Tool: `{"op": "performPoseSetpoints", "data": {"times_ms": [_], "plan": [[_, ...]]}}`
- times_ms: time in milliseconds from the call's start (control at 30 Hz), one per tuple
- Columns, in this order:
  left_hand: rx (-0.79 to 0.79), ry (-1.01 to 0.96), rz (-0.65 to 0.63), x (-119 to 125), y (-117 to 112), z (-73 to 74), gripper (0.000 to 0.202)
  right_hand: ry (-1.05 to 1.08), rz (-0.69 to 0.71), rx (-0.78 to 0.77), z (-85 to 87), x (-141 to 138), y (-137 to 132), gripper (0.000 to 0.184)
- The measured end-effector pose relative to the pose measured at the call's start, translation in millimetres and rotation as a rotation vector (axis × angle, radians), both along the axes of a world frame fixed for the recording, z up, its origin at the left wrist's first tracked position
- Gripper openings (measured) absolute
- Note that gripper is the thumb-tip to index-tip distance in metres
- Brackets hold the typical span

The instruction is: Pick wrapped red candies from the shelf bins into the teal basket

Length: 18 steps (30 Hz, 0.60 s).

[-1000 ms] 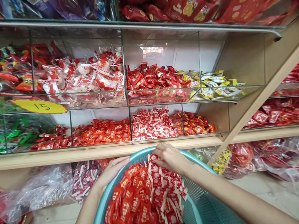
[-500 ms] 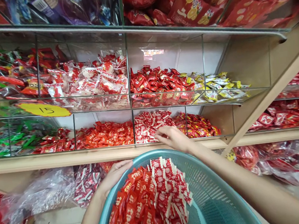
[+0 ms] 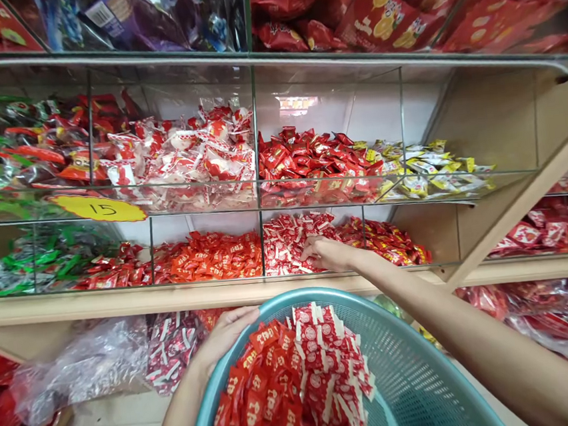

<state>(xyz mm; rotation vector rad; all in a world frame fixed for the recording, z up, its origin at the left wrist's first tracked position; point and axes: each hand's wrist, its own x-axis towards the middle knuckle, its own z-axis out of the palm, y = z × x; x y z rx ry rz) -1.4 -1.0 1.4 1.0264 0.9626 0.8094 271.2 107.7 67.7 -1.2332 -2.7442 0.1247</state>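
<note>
– Where's the right grip point(image 3: 331, 253)?
– At the red-and-white candies point(image 3: 284, 243) on the lower shelf point(image 3: 211, 294), fingers curled; whether it holds any, I can't tell
– Left grip point(image 3: 234, 323)?
– Holding the teal basket point(image 3: 316, 294) by its rim

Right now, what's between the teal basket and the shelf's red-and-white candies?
In the head view, the wooden shelf edge lies between the basket and those candies.
</note>
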Motion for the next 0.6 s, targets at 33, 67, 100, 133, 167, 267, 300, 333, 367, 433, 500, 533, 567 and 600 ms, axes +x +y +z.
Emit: {"op": "performPoseSetpoints", "data": {"times_ms": [33, 67, 100, 133, 167, 267, 300, 333, 367, 433, 500, 533, 567, 600], "plan": [[-0.001, 0.002, 0.0, -0.1, 0.0, 0.0, 0.031, -0.006, -0.012, -0.008, 0.2, 0.3, 0.5, 0.032], [-0.002, 0.005, 0.0, -0.1, -0.1, 0.1, 0.031, -0.009, -0.025, -0.014, 0.2, 0.7, 1.0, 0.029], [-0.002, 0.007, 0.0, -0.1, -0.3, 0.4, 0.031, -0.009, -0.037, -0.018, 0.1, 0.9, 1.5, 0.026], [-0.002, 0.01, 0.0, -0.1, -0.4, 0.9, 0.031, -0.008, -0.048, -0.017, -0.1, 1.1, 1.9, 0.022], [-0.001, 0.013, 0.0, 0.0, -0.6, 1.4, 0.031, -0.005, -0.059, -0.011, -0.3, 1.0, 1.9, 0.018], [0.003, 0.016, -0.001, 0.3, -0.6, 2.5, 0.031, 0.014, -0.089, 0.013, 0.7, 0.9, -0.2, 0.013], [0.003, 0.015, -0.001, 0.4, -0.5, 2.5, 0.031, 0.028, -0.099, 0.02, 1.5, 1.2, -1.4, 0.013], [0.004, 0.013, -0.003, 0.5, -0.2, 2.1, 0.031, 0.048, -0.107, 0.026, 2.4, 1.7, -2.5, 0.013], [0.003, 0.009, -0.005, 0.6, 0.1, 1.6, 0.031, 0.068, -0.11, 0.028, 3.2, 2.6, -3.6, 0.014], [0.0, 0.001, -0.01, 1.0, 0.7, 0.1, 0.032, 0.097, -0.109, 0.014, 3.8, 5.0, -5.0, 0.016], [-0.008, -0.005, -0.014, 1.5, 1.1, -1.2, 0.033, 0.106, -0.11, -0.011, 2.4, 7.5, -5.7, 0.016], [-0.012, -0.005, -0.015, 1.8, 1.1, -1.7, 0.034, 0.11, -0.116, -0.02, 1.1, 8.4, -6.0, 0.016], [-0.016, -0.003, -0.015, 2.0, 1.2, -1.9, 0.034, 0.119, -0.123, -0.026, -0.4, 9.0, -6.5, 0.016], [-0.02, 0.001, -0.015, 2.1, 1.2, -1.8, 0.035, 0.131, -0.129, -0.028, -1.6, 9.3, -7.2, 0.016]]}}
